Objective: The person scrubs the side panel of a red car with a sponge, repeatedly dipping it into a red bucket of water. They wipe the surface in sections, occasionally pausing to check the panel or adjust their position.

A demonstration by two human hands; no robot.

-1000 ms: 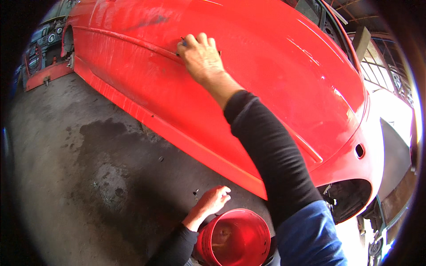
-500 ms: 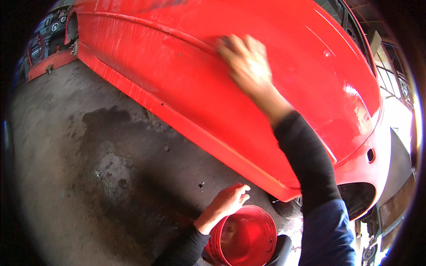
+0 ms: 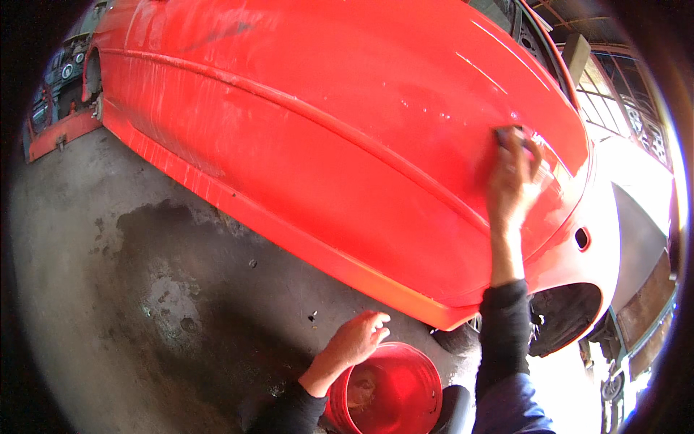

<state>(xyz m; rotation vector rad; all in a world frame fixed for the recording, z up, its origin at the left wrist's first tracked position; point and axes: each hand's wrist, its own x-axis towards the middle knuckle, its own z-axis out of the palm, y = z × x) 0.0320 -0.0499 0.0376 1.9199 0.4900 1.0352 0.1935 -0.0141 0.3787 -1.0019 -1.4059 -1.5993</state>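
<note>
The red side of a car body [image 3: 303,166] stretches across the view, with a long raised trim line along it. Against its right part, my right hand [image 3: 512,181] presses a small dark pad [image 3: 500,136], its fingers closed round it; motion blurs the pad and its kind is unclear. Wet specks and shiny streaks show on the paint near that hand. My left hand [image 3: 354,338] hangs just above the rim of a red bucket [image 3: 435,394], fingers loosely bent and apart, holding nothing. Something pale [image 3: 361,390] shows inside the bucket, too indistinct to name.
A dark wet patch [image 3: 238,289] covers part of the concrete floor [image 3: 65,246]. Beside the bucket is a dark rounded object [image 3: 453,409]. A wheel [image 3: 457,338] sits under the car, and an open wheel arch [image 3: 567,315] gapes at right.
My right hand has moved with the dark pad from the middle of the panel to its right part, and the view has shifted. My left hand stays by the bucket rim.
</note>
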